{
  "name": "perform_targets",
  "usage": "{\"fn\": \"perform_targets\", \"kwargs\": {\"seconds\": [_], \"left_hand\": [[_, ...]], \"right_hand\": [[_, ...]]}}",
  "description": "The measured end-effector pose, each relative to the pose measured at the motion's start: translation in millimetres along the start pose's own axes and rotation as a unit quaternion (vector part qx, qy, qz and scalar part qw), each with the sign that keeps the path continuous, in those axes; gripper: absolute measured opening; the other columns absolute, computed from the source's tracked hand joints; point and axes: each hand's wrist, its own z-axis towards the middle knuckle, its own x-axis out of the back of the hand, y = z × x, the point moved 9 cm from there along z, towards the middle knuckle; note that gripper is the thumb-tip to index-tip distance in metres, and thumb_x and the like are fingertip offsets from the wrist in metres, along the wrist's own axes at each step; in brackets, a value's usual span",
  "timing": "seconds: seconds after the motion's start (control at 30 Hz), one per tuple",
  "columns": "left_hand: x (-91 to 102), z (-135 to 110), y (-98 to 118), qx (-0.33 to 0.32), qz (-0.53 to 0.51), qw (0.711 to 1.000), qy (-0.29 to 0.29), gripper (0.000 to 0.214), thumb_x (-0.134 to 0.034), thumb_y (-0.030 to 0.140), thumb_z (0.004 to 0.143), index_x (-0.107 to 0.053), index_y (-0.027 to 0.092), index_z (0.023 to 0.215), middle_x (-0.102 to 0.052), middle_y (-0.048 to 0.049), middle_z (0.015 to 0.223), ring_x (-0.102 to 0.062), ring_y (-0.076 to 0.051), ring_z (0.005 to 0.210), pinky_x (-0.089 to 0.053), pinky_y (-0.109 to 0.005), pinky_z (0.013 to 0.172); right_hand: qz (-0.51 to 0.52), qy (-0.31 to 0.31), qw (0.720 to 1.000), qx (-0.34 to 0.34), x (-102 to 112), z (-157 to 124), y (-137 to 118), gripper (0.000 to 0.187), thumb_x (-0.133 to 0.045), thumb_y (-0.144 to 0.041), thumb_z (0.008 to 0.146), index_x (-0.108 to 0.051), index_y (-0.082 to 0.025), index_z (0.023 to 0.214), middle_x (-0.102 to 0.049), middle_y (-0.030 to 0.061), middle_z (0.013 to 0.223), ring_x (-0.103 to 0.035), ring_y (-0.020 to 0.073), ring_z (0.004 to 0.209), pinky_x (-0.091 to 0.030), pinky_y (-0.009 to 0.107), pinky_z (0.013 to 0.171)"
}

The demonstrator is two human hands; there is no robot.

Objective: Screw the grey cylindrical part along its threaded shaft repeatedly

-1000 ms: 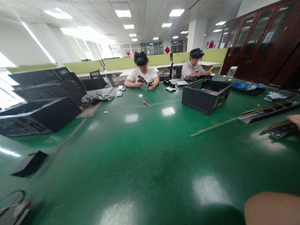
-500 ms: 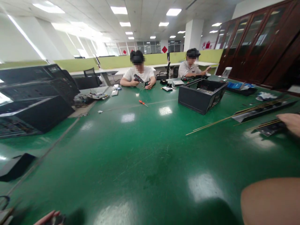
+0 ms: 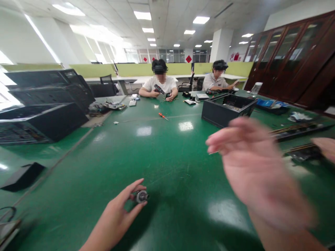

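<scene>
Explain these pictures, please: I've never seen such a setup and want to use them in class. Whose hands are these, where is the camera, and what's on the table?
There is no robot here. Every picture comes from one camera worn on a person's head, looking forward and down, so the two nearest hands are the wearer's own. The left hand holds a small round part between thumb and fingers. The right hand is raised and blurred, so I can't tell whether it holds anything. On the green table are a red-handled screwdriver, a black open case and dark casings. Across it, a co-worker holds a drill-like tool. The hand at the right edge is someone else's.
</scene>
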Motion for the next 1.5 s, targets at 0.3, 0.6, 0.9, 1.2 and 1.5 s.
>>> {"fn": "perform_targets", "kwargs": {"seconds": [0.3, 0.6, 0.9, 1.2, 1.5], "left_hand": [[-54.3, 26, 33, -0.071, -0.044, 0.995, -0.046, 0.023, -0.063, 0.023, 0.087, -0.069, 0.025, 0.109, -0.07, -0.0057, 0.104, -0.066, -0.021, 0.097, -0.055, -0.034, 0.087], [-71.7, 21, 9, -0.043, -0.061, 0.996, -0.05, 0.027, -0.071, 0.025, 0.082, -0.067, 0.026, 0.109, -0.073, -0.0039, 0.103, -0.068, -0.022, 0.096, -0.054, -0.034, 0.087], [-71.4, 30, 6, -0.017, -0.092, 0.994, -0.054, 0.019, -0.072, 0.026, 0.08, -0.071, 0.025, 0.098, -0.075, -0.0014, 0.094, -0.071, -0.02, 0.087, -0.056, -0.029, 0.08], [-66.9, 32, 2, -0.037, -0.082, 0.996, -0.027, 0.022, -0.077, 0.026, 0.077, -0.073, 0.027, 0.098, -0.076, 0.0012, 0.094, -0.072, -0.018, 0.086, -0.057, -0.026, 0.081], [-62.7, 30, 14, -0.061, -0.087, 0.994, -0.004, 0.019, -0.076, 0.024, 0.078, -0.072, 0.025, 0.096, -0.075, 0.0004, 0.091, -0.071, -0.017, 0.083, -0.056, -0.025, 0.076]], "right_hand": [[-0.076, -0.245, 0.966, -0.021, -217, 107, -45, 0.042, -0.072, -0.022, 0.074, -0.063, -0.023, 0.116, -0.065, 0.005, 0.109, -0.062, 0.0204, 0.096, -0.05, 0.032, 0.086], [-0.134, -0.288, 0.947, -0.047, -236, 91, -16, 0.015, -0.066, -0.029, 0.085, -0.072, -0.023, 0.097, -0.069, 0.0036, 0.093, -0.064, 0.0196, 0.087, -0.045, 0.029, 0.076], [-0.091, -0.278, 0.956, -0.007, -235, 94, -13, 0.021, -0.067, -0.026, 0.08, -0.072, -0.023, 0.1, -0.069, 0.0009, 0.088, -0.064, 0.0168, 0.077, -0.044, 0.026, 0.071], [-0.068, -0.257, 0.964, -0.005, -232, 98, -13, 0.02, -0.067, -0.025, 0.077, -0.072, -0.024, 0.096, -0.068, -0.0006, 0.083, -0.061, 0.0154, 0.07, -0.042, 0.025, 0.065], [-0.068, -0.253, 0.965, -0.017, -232, 97, -12, 0.013, -0.069, -0.028, 0.079, -0.073, -0.023, 0.091, -0.066, -0.0014, 0.079, -0.058, 0.0135, 0.068, -0.038, 0.024, 0.064]]}}
